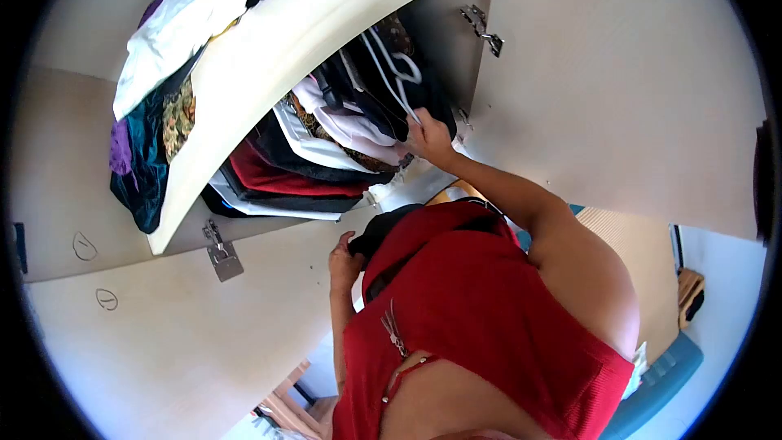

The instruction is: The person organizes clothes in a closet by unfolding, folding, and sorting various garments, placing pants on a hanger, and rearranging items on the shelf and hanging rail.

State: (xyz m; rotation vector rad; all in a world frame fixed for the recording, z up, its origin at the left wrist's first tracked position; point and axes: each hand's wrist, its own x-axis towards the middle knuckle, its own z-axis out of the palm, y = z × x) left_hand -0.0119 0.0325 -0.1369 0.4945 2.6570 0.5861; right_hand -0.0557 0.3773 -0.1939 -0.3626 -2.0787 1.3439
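Observation:
My right hand (430, 138) is closed around the lower end of a white clothes hanger (391, 81) in the wardrobe opening. The hanger's hook points up and away from me, beside dark hanging clothes (366, 106). Low on the left, in front of my body, my left hand (345, 262) is closed on a black garment (387, 226). Most of that garment is hidden behind my red top. Close to my right hand hang pale and patterned clothes (350, 132); further left are a red garment (285, 179) and several dark ones.
A cream shelf board (318, 41) crosses above the hanging clothes, with a white cloth (183, 28) and dark green velvet (145, 163) piled on it. Open wardrobe doors stand at right (619, 90) and lower left (163, 334), with metal hinges. A wooden stool (293, 403) is below.

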